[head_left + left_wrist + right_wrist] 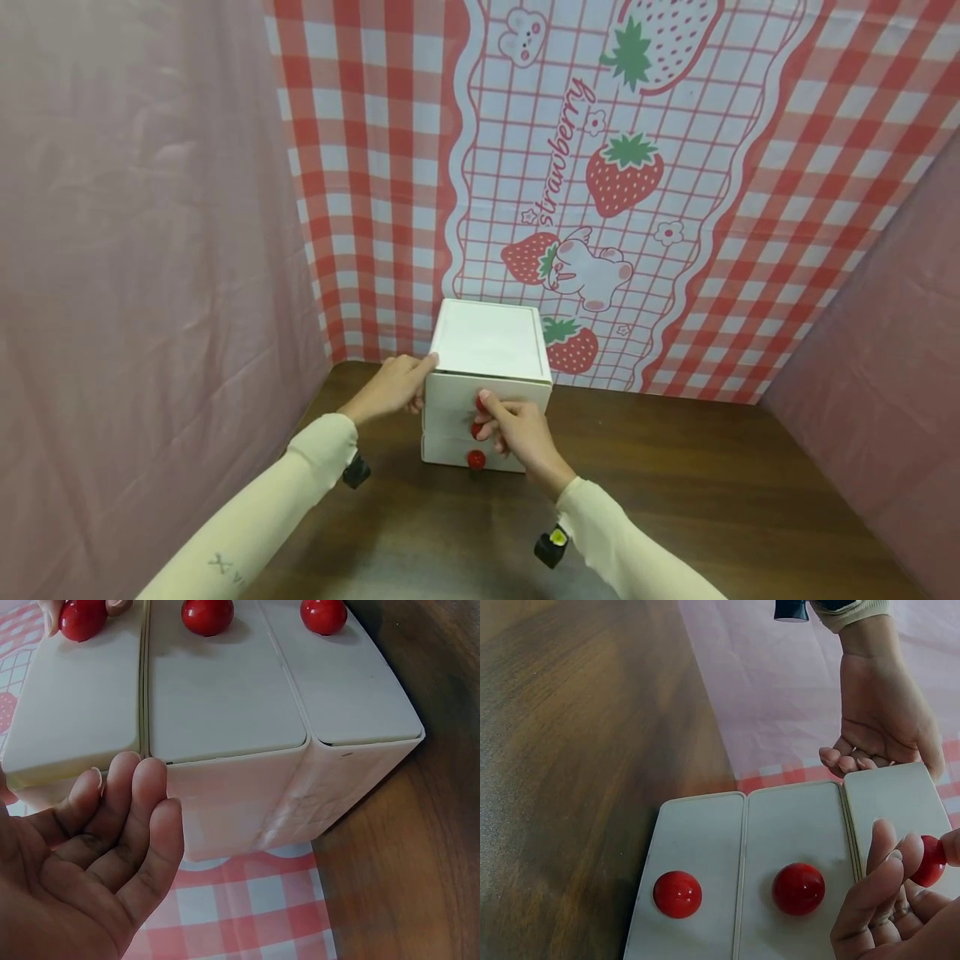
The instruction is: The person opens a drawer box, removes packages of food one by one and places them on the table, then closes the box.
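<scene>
A white drawer cabinet [491,337] stands on the table, its three drawer fronts each bearing a round red knob. My right hand [522,429] pinches the top knob [928,862] between thumb and fingers. Below it are the middle knob [798,889] and the bottom knob [476,459], both free of the fingers. A narrow dark gap runs behind the upper edge of the top drawer front [82,712]. At the cabinet's upper left corner, my left hand [393,385] rests against the side, its fingers [150,780] loosely bent and gripping nothing.
The brown wooden table [675,483] extends around the cabinet. Close behind stands a red-and-white checked cloth [382,167] with strawberry prints. Pink curtains hang on the left [135,250] and right [870,333].
</scene>
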`<action>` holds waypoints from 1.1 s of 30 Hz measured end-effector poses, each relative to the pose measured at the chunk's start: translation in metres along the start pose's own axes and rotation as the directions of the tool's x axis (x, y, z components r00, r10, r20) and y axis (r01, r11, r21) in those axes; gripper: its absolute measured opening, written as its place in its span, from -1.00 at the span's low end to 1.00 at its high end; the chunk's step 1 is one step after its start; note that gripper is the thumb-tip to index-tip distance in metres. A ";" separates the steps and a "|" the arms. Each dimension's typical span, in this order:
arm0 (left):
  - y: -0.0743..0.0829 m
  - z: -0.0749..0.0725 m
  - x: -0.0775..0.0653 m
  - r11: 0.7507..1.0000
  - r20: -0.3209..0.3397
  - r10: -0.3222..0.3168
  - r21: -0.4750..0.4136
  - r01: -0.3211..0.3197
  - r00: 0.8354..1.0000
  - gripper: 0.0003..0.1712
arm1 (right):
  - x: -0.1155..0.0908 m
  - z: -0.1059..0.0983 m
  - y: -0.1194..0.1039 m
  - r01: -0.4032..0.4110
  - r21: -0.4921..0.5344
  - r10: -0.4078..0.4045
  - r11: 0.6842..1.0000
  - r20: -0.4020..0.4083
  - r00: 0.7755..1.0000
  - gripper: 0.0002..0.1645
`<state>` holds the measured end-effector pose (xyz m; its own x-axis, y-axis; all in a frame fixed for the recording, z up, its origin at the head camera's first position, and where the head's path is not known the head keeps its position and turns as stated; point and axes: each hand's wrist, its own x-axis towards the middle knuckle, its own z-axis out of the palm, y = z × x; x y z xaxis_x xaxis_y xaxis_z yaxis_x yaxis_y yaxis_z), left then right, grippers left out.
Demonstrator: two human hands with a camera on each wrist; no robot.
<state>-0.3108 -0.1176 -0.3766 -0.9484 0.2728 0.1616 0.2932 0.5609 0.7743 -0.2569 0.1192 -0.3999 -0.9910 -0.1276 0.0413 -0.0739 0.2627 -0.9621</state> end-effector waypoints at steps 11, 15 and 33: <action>0.001 -0.002 -0.002 1.000 0.018 0.001 -0.001 -0.001 1.000 -0.14 | -0.005 0.000 0.001 -0.018 0.001 0.018 1.000 0.012 1.000 -0.25; 0.001 -0.003 -0.001 1.000 0.016 0.013 0.019 -0.013 1.000 -0.13 | -0.006 -0.001 0.001 -0.019 -0.002 0.019 1.000 0.013 1.000 -0.23; 0.001 -0.003 0.000 0.999 0.026 0.013 0.034 -0.014 1.000 -0.18 | -0.015 0.001 -0.001 0.009 0.024 -0.009 1.000 0.030 1.000 -0.26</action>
<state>-0.3113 -0.1192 -0.3745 -0.9410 0.3006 0.1555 0.3104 0.5832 0.7507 -0.2421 0.1202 -0.3997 -0.9864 -0.1586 0.0423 -0.0798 0.2383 -0.9679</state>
